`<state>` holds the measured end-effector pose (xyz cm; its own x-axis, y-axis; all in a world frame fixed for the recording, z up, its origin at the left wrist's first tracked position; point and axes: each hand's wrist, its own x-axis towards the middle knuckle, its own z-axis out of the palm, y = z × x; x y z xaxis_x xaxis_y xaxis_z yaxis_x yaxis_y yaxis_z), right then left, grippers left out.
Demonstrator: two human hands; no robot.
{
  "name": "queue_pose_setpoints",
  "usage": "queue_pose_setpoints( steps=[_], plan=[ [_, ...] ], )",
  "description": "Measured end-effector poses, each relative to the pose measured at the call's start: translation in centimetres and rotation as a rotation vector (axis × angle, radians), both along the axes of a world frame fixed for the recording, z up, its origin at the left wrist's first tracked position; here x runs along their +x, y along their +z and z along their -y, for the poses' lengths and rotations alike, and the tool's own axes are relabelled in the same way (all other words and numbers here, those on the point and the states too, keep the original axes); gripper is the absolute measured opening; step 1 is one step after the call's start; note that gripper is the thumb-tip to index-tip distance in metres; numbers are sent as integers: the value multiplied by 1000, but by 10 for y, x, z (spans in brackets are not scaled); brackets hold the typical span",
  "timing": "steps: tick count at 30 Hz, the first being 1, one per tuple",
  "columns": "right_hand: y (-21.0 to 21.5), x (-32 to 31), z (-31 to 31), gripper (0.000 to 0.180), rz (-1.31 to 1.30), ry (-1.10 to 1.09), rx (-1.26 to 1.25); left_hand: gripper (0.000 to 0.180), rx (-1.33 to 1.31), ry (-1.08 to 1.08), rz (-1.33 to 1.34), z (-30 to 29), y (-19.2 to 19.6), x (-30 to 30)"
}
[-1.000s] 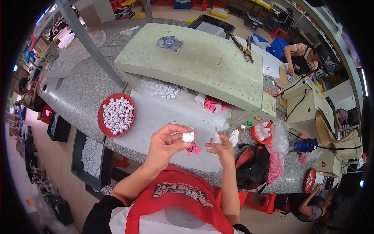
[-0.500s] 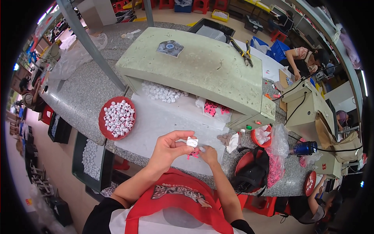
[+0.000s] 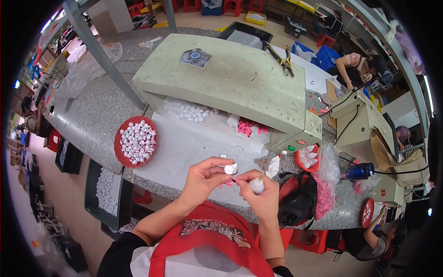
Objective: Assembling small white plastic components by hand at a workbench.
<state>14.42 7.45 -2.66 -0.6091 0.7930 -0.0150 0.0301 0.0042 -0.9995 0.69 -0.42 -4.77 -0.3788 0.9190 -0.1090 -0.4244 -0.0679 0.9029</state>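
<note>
Between the thumb and fingers of my left hand [image 3: 199, 181] is a small white rounded piece [image 3: 230, 169], held above the sheet-covered bench. Close beside it, my right hand [image 3: 264, 199] is closed around a small white bottle [image 3: 256, 185]. Its thumb and forefinger pinch a tiny dark-and-pink piece [image 3: 234, 180] next to the white one; whether the two touch is hard to tell. Loose pink bits [image 3: 225, 184] lie on the white sheet [image 3: 182, 154] beneath my hands. A red bowl [image 3: 121, 156] of white pieces with dark pink marks stands to the left.
A pale green metal housing [image 3: 221, 69] spans the bench, pliers [image 3: 282, 60] on top. White pieces [image 3: 191, 110] and pink bits [image 3: 251, 128] lie under it. At right are a red bowl [image 3: 302, 164], a black bag [image 3: 297, 203] and a dark blue cup [image 3: 362, 171]. Other people work nearby.
My right hand has risen from the pink bits on the sheet to beside my left hand, and the bottle in it now shows. The left hand keeps hold of the white piece.
</note>
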Motion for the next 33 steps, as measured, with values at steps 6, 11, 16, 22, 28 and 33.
queue_pose_setpoints(
  steps=[6,11,16,22,28,33],
  plan=[
    [11,-6,9,7,50,-150,133,27,125,25,-175,3,4,3],
    [-4,-4,9,9,8,-163,151,29,126,-14,-219,7,13,2],
    [-7,-4,11,17,-97,-113,27,29,122,-74,-96,8,18,-2],
    [-5,2,4,23,-142,-27,181,27,194,-6,-313,8,21,6],
    [-6,4,-3,18,-131,-12,78,23,168,15,-584,5,20,6],
    [-10,-6,-1,13,0,-61,-39,21,124,23,-448,4,7,4]
  ],
)
